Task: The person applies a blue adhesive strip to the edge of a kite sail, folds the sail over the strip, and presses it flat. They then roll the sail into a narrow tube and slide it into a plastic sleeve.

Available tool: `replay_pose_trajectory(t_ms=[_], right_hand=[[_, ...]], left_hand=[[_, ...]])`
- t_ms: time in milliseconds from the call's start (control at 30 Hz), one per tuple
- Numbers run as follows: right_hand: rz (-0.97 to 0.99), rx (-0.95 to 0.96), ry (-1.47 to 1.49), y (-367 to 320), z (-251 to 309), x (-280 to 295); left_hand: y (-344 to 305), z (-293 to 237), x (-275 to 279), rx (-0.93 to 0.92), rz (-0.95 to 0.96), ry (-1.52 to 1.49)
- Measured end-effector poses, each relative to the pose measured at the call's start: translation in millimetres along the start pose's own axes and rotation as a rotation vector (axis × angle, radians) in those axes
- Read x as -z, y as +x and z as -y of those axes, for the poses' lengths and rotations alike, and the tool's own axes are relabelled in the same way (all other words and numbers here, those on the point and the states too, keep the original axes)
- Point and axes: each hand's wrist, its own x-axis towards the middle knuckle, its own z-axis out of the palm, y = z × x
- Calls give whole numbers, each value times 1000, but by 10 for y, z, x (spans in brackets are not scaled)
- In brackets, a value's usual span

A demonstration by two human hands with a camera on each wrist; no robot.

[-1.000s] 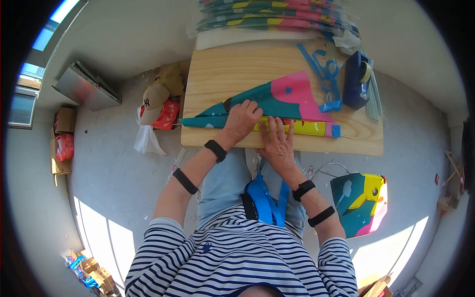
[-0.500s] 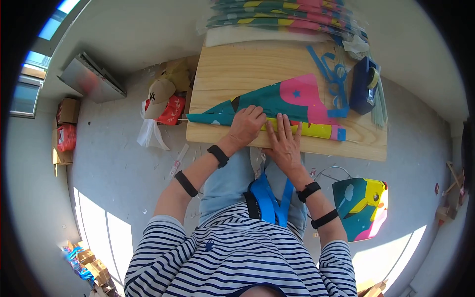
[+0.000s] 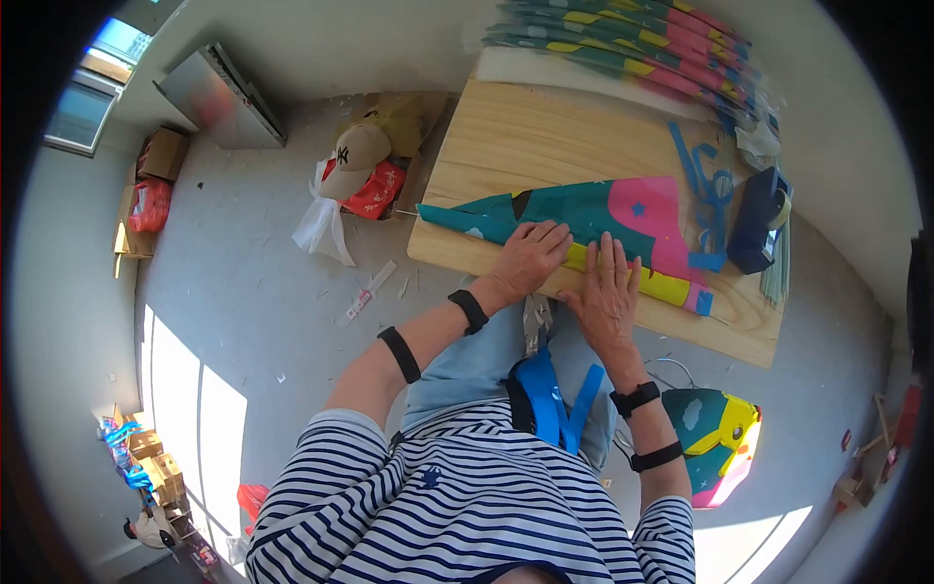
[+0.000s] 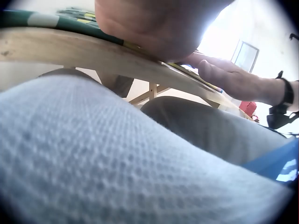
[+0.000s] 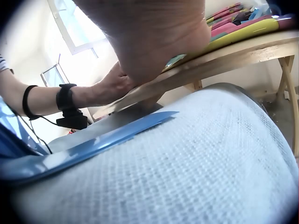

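A thin printed sheet (image 3: 584, 206) in green, pink and yellow lies on the wooden table (image 3: 540, 136). Its near edge forms a narrow roll (image 3: 667, 288), with a thin rod (image 3: 406, 212) poking out at the left end. Across the middle of this roll rests my left hand (image 3: 533, 261), fingers reaching forward over it. My right hand (image 3: 608, 297) presses on the yellow part just to the right, its fingers fairly straight. The right wrist view shows that palm (image 5: 159, 42) low at the table edge; the undersides of both hands' fingers are hidden.
Blue tape strips (image 3: 715, 200) and a tape dispenser (image 3: 759, 222) lie at the table's right, beside thin rods (image 3: 776, 273). Bagged printed bundles (image 3: 632, 44) are stacked at the back. Another printed piece (image 3: 715, 438) is low at the right. My legs are under the table edge.
The head view has turned, so table and sheet appear tilted and farther right. My left fingers lie straighter over the roll than before. My right hand stays pressed beside it.
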Motion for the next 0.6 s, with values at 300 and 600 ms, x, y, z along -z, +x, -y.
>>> replay_pose_trajectory(t_ms=[300,600], right_hand=[[31,59,12,69,-81,-195],[34,73,2,69,-85,-194]], left_hand=[[-25,86,85,91,96,-190],[-478,764,533,244,294,-28]])
